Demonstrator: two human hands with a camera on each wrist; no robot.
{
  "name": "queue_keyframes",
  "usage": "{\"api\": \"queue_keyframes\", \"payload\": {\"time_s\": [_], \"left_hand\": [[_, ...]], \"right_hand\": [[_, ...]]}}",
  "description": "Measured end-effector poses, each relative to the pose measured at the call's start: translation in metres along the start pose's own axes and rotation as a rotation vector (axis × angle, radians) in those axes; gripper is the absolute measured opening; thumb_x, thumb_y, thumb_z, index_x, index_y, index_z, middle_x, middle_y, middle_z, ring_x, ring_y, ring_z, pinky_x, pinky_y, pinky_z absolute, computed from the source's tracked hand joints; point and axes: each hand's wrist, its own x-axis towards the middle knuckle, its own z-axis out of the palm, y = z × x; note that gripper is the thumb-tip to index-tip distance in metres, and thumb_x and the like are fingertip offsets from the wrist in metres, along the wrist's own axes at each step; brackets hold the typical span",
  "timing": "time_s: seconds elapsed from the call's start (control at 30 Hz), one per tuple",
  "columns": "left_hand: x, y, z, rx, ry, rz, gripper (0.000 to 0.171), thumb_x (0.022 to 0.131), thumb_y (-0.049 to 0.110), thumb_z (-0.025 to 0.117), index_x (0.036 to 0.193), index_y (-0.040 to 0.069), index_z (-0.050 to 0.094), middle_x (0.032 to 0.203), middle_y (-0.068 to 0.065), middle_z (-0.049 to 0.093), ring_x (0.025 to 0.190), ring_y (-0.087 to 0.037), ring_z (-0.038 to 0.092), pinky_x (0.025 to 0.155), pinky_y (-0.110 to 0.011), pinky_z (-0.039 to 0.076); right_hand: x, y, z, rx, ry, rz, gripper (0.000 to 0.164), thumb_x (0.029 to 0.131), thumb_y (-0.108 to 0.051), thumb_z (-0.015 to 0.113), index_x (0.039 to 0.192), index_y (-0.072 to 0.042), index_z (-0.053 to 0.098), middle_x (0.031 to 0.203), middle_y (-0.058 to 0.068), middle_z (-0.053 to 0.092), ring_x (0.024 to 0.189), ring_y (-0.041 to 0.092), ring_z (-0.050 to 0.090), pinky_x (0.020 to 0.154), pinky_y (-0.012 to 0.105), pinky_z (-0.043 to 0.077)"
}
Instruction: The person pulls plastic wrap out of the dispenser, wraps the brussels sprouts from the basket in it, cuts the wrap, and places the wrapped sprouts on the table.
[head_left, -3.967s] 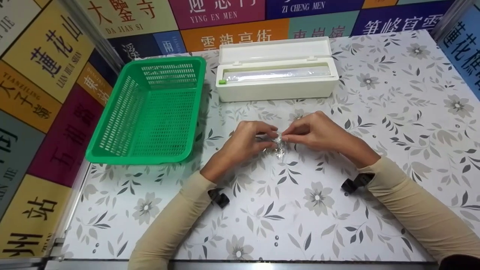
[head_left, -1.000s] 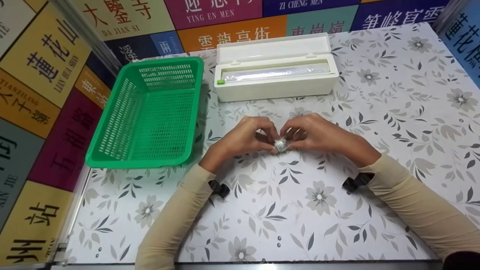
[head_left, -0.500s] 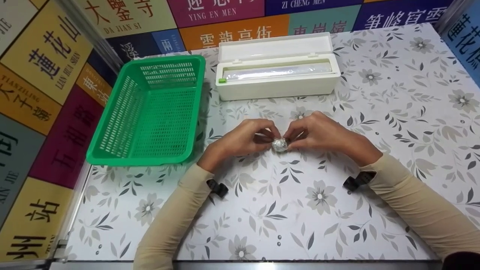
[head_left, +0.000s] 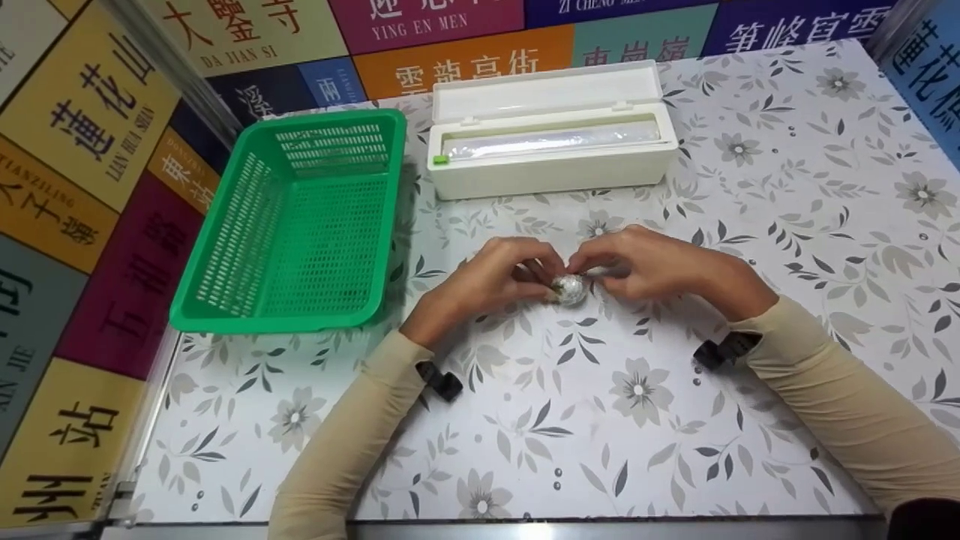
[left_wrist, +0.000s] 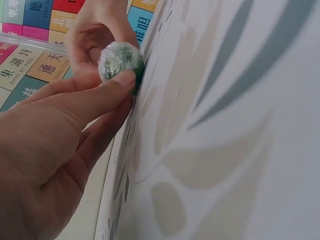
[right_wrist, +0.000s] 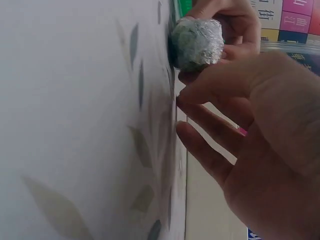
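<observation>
Between the two hands is a small round ball wrapped in crumpled clear plastic film (head_left: 571, 290), with green showing through it in both wrist views. The left hand (head_left: 501, 271) pinches its left side; in the left wrist view the thumb (left_wrist: 102, 97) presses on the wrapped ball (left_wrist: 120, 61). On the other side, the right hand (head_left: 643, 262) has its fingertips right behind the ball, while its thumb stands a little apart from it. From the right wrist, the fingers of the right hand (right_wrist: 250, 115) look loosely bent beside the ball (right_wrist: 198, 45).
A green plastic basket (head_left: 390, 247) stands at the left of the floral-patterned table (head_left: 525, 435). Behind the hands sits a white box (head_left: 551, 176) with its lid up and a roll of clear film (head_left: 555, 141) inside. Printed wall panels (head_left: 457, 71) border the back.
The loose film bundle seen earlier is now a compact round ball. In the last half second, the ball shifts slightly right and the right thumb comes away from it.
</observation>
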Motion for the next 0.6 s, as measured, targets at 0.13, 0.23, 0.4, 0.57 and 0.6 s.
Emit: {"api": "queue_keyframes", "payload": {"time_s": [0.13, 0.23, 0.4, 0.57, 0.6], "left_hand": [[-0.001, 0.003, 0.000, 0.035, 0.009, -0.003, 0.024, 0.095, 0.009, 0.084, 0.118, 0.013, 0.082, 0.114, 0.000, 0.082, 0.103, -0.010, 0.079, 0.092, -0.023, 0.063], [-0.003, 0.008, -0.003, 0.022, -0.012, -0.062, 0.025, 0.097, 0.009, 0.081, 0.121, 0.015, 0.083, 0.117, 0.001, 0.083, 0.108, -0.009, 0.077, 0.096, -0.022, 0.062], [-0.003, 0.010, -0.001, -0.077, 0.001, -0.155, 0.021, 0.097, 0.023, 0.085, 0.116, 0.016, 0.084, 0.113, 0.001, 0.083, 0.105, -0.009, 0.078, 0.096, -0.024, 0.063], [0.000, 0.007, 0.006, -0.078, 0.070, -0.124, 0.018, 0.092, 0.023, 0.089, 0.107, 0.014, 0.084, 0.103, -0.001, 0.083, 0.097, -0.009, 0.079, 0.093, -0.027, 0.064], [-0.001, 0.006, 0.007, -0.076, 0.076, -0.113, 0.017, 0.092, 0.022, 0.089, 0.107, 0.014, 0.085, 0.103, 0.000, 0.083, 0.096, -0.009, 0.078, 0.093, -0.027, 0.064]], "right_hand": [[-0.003, 0.004, -0.004, 0.070, -0.033, 0.055, 0.031, 0.096, -0.021, 0.084, 0.126, -0.021, 0.078, 0.131, 0.001, 0.078, 0.124, 0.026, 0.075, 0.109, 0.049, 0.060], [-0.001, 0.004, -0.002, 0.068, 0.023, 0.050, 0.027, 0.091, -0.031, 0.089, 0.116, -0.022, 0.083, 0.118, -0.003, 0.083, 0.107, 0.019, 0.080, 0.099, 0.042, 0.065], [0.002, 0.000, 0.002, 0.058, 0.081, 0.022, 0.023, 0.086, -0.033, 0.093, 0.105, -0.023, 0.084, 0.103, -0.007, 0.083, 0.091, 0.011, 0.080, 0.087, 0.033, 0.066], [0.002, -0.001, 0.002, 0.170, 0.046, 0.054, 0.021, 0.090, -0.026, 0.091, 0.108, -0.019, 0.083, 0.105, -0.003, 0.084, 0.094, 0.013, 0.082, 0.088, 0.026, 0.066], [0.002, -0.001, 0.001, 0.203, 0.041, 0.070, 0.020, 0.090, -0.024, 0.091, 0.108, -0.018, 0.084, 0.106, -0.001, 0.084, 0.095, 0.014, 0.082, 0.088, 0.025, 0.065]]}}
